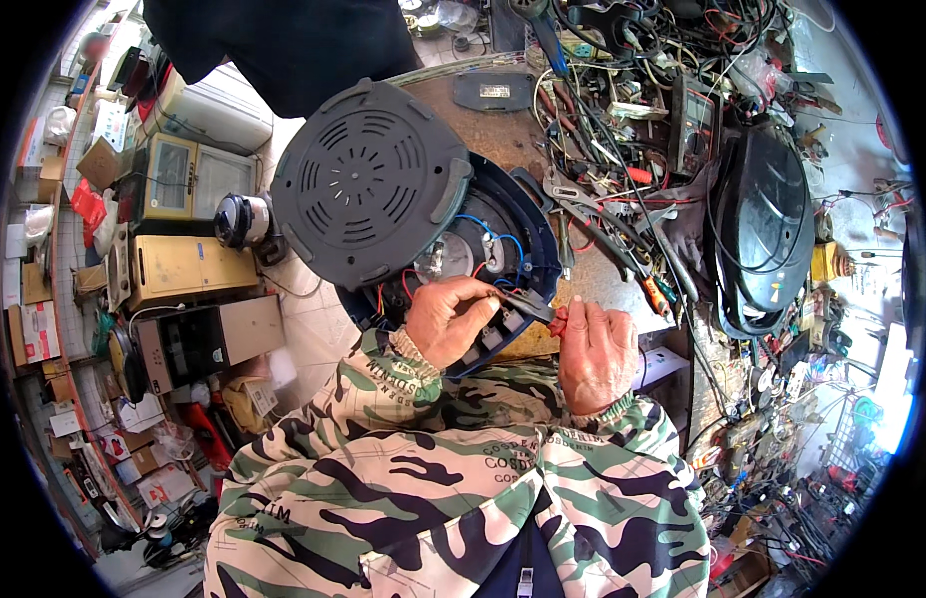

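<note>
I take the open dark-blue housing (550,249) as reference; it lies just ahead of the wearer's body. The right hand (596,354), at the housing's near right edge, is closed around a red-handled tool (558,322), whose metal end points inward, apparently for reach. The left hand (449,321) is over the near side, thumb and fingers drawn together; I cannot tell whether they pinch a wire. The round vented cover (358,176) sits askew over the housing's far left, leaving the blue wires (506,236) exposed. I note a black shell (767,229) well apart, right of the housing.
</note>
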Action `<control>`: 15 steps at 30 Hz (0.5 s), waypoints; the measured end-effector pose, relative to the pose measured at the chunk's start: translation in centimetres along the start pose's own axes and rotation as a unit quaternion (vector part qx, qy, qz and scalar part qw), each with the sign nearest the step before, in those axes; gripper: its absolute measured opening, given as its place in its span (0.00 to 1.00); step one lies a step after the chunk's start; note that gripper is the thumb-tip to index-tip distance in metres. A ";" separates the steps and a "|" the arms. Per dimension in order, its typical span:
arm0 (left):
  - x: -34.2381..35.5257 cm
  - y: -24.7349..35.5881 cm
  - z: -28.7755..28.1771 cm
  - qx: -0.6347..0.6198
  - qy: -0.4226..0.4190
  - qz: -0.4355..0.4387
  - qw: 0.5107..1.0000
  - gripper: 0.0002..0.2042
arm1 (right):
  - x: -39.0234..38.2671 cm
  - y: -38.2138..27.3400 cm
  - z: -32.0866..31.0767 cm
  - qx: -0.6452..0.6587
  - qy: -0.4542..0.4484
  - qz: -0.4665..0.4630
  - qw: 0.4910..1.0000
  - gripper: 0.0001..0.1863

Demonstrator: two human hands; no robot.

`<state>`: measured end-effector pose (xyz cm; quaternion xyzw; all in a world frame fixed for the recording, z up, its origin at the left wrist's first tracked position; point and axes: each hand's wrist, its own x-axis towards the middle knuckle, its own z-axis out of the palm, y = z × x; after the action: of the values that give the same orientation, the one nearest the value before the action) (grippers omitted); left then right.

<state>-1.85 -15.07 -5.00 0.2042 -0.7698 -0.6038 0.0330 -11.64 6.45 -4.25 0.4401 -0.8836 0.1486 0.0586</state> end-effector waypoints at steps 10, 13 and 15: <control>0.1 0.4 -0.1 0.006 -0.011 -0.023 1.000 0.07 | 0.0 -0.2 0.8 0.006 0.021 -0.020 1.000 0.22; 0.0 0.3 -0.2 0.015 -0.015 -0.026 0.999 0.08 | 0.0 -0.1 1.0 0.011 0.025 -0.027 0.999 0.23; 0.1 0.2 -0.2 0.021 -0.018 -0.023 0.999 0.08 | 0.0 0.0 1.0 0.011 0.027 -0.033 0.999 0.23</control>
<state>-1.90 -15.28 -4.74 0.2118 -0.7781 -0.5913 0.0012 -11.63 6.11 -5.25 0.4659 -0.8649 0.1676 0.0823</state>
